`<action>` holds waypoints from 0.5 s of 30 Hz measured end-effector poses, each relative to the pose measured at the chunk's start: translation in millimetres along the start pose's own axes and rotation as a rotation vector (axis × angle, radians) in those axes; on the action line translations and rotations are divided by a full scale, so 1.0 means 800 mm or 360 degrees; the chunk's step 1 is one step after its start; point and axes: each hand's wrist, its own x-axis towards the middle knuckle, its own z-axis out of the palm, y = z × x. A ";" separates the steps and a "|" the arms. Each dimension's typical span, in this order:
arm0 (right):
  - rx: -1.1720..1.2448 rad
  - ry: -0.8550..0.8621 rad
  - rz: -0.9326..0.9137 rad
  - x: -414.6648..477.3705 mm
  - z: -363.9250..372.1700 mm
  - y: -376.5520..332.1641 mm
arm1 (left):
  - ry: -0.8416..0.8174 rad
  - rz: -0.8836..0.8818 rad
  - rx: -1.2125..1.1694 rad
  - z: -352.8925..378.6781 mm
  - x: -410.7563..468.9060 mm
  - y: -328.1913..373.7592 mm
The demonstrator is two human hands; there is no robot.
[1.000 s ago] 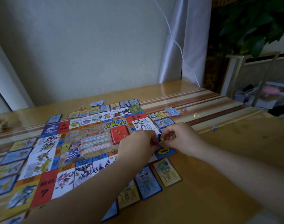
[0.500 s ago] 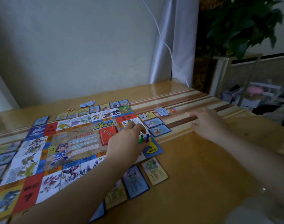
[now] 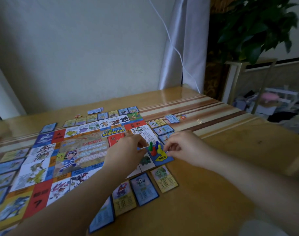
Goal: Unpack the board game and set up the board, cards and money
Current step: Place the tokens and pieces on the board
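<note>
The game board (image 3: 80, 150) lies flat on the wooden table (image 3: 213, 193), ringed by property cards (image 3: 143, 191). Green, blue, red and yellow pawns (image 3: 154, 149) stand together on the blue corner square (image 3: 162, 158). My left hand (image 3: 126, 150) rests over the board just left of the pawns, thumb and forefinger apart and holding nothing. Just right of the pawns, my right hand (image 3: 181, 147) pinches a small pale die (image 3: 167, 151) in its curled fingers. A red card deck (image 3: 115, 139) sits on the board's middle, partly hidden by my left hand.
Small stacks of paper money lie at the far right (image 3: 172, 118) and behind the board (image 3: 95, 111). The table's right edge (image 3: 295, 150) drops off to a cluttered shelf and a potted plant (image 3: 257, 28). A wall and a curtain stand behind.
My right hand reached out to the right across the table, then came back beside the pawns with the die. The left hand let the pawns stand on the corner square.
</note>
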 end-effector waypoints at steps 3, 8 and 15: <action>-0.0074 -0.0040 -0.0084 0.003 0.009 -0.010 | 0.0024 -0.0004 -0.0008 -0.001 -0.003 -0.004; -0.0099 -0.0081 -0.0075 0.001 0.015 -0.017 | 0.0016 -0.0010 -0.0046 -0.007 -0.006 -0.008; -0.0117 0.0003 -0.0030 -0.002 -0.001 -0.034 | 0.0037 -0.0062 -0.0131 -0.021 -0.024 -0.008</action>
